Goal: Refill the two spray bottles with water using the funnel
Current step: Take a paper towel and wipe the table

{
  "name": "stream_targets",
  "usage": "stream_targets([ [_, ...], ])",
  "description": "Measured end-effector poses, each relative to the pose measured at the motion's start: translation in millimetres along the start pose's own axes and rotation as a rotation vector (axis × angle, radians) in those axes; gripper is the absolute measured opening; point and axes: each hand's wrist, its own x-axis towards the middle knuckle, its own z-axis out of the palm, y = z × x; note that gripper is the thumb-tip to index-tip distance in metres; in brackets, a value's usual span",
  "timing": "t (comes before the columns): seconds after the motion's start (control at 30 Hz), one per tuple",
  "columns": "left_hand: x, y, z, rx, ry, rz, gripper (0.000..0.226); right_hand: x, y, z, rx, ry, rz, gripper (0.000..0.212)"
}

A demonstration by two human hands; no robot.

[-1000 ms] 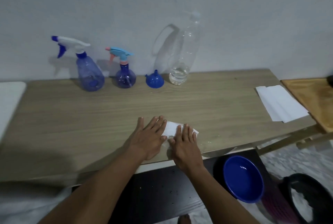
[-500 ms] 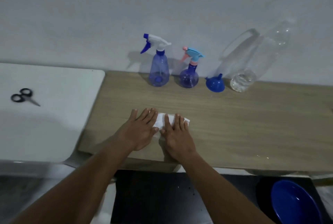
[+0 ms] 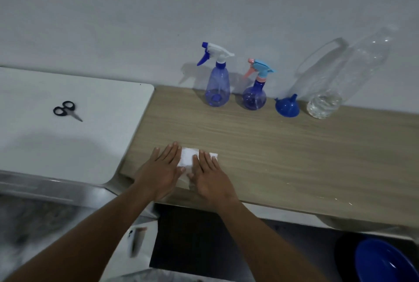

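Two spray bottles at back of wooden table (image 3: 283,145), against wall, both upright. Tall bottle (image 3: 217,86) has white-and-blue trigger; round bottle (image 3: 254,98) just beside it has light-blue and pink trigger. Blue funnel (image 3: 286,107) next in the row, mouth down, spout up. Clear plastic bottle (image 3: 335,82) past the funnel, a little water in its bottom.

Near front edge, well apart from the row: left hand (image 3: 159,171) and right hand (image 3: 209,175) flat, fingers straight, side by side, pressing on a white paper (image 3: 187,160).

White counter (image 3: 68,145) to the left carries black-handled scissors (image 3: 65,110). Blue bowl (image 3: 383,261) below table, lower right.
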Motion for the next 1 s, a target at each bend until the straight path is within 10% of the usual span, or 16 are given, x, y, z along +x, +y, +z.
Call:
stream_targets([
  [1.0,62.9,462.8,6.8,0.032,0.077,0.098,0.082,-300.4,386.5,-28.5,-0.085,0.134,0.061,0.069],
])
